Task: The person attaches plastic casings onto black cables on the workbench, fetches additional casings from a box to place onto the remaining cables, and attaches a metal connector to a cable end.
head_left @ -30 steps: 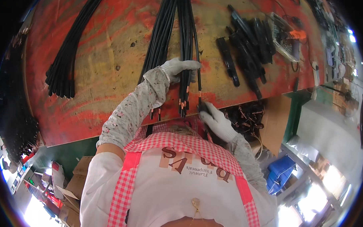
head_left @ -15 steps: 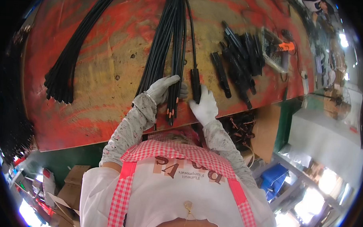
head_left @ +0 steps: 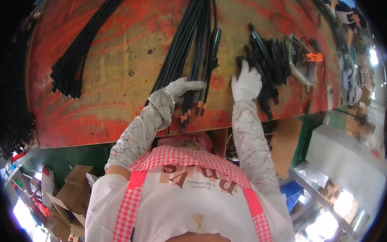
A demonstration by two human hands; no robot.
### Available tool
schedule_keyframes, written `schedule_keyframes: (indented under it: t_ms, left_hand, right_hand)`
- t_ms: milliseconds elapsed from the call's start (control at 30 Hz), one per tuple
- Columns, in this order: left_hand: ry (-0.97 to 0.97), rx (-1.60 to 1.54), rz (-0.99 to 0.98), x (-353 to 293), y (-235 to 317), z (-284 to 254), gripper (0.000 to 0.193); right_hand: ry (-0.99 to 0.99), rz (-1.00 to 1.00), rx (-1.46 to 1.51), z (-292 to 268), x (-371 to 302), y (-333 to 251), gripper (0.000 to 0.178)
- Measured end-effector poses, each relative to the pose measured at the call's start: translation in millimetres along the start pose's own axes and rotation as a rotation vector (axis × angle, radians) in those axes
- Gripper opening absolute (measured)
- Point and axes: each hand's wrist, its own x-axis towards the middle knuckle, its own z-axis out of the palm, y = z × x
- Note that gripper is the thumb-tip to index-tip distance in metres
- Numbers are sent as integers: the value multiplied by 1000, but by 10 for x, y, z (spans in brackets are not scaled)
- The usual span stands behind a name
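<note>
My left hand (head_left: 184, 90), in a white glove, is closed around the lower part of a bundle of black cables (head_left: 176, 56). Bare copper shows at several cable ends below it. On a cable just right of the bundle sits a black tubular sleeve (head_left: 215, 45), above the hand. My right hand (head_left: 247, 82), also gloved, lies over a short black sleeve (head_left: 240, 60) at the left side of a pile of such sleeves (head_left: 264, 59). Its fingers are stretched out and apart, and they hide most of that sleeve.
Another black cable bundle (head_left: 76, 61) lies at the table's left. An orange-handled tool (head_left: 313, 58) rests by a tray of small parts (head_left: 304, 71) on the right. Cardboard boxes (head_left: 75, 187) stand below left. The red-stained table (head_left: 117, 101) ends close to my body.
My right hand has left the sleeve on the cable and moved right to the pile. That sleeve now sits higher along the cable. My left hand still grips the bundle.
</note>
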Motion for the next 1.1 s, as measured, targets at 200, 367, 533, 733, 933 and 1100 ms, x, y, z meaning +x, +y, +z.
schedule_keyframes:
  t_ms: [200,367,533,733,933,1100]
  left_hand:
    - [101,108,-55,-30,9,40,15]
    - [-147,-75,-5,-84,-3,-10,14]
    - [-67,-29,-8,-35,-31,28,9]
    - [89,118,-11,-70,9,87,17]
    - [88,41,1,14,-43,43,21]
    - [23,-125,140,92,-223,-101,23]
  right_hand:
    - [-435,-183,473,-70,-345,296,48]
    - [-920,-376,411,-569,-1025,-171,53]
    - [-726,124,603,-498,-1193,264,56]
    - [-964,-51,886,-847,-1590,278,54]
    - [-802,63,965,-566,-1528,-191,54]
    - [-472,252,808,-329,-1242,-383,50]
